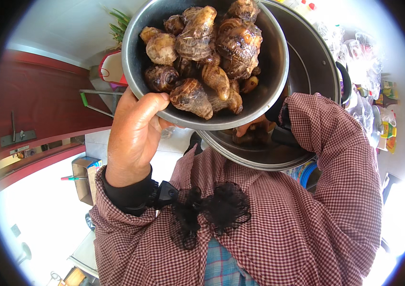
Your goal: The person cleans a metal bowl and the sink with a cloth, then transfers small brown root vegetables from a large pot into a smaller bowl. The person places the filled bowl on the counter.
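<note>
My left hand grips the rim of a steel bowl, thumb on top and fingers underneath. Brown, wet-looking taro roots fill the bowl, some large and knobbly, some small. Behind and below it stands a large, deep metal pot. My right arm reaches into this pot, and part of my right hand shows under the bowl's edge. Its fingers curl over a dark brown taro low in the pot; the bowl and sleeve hide much of that hand.
A black side handle sticks out from the pot. Clear plastic bags and packages crowd the right. At left are a dark red door, a red-edged container and a cardboard box. A blue-rimmed tub stands beneath the pot.
</note>
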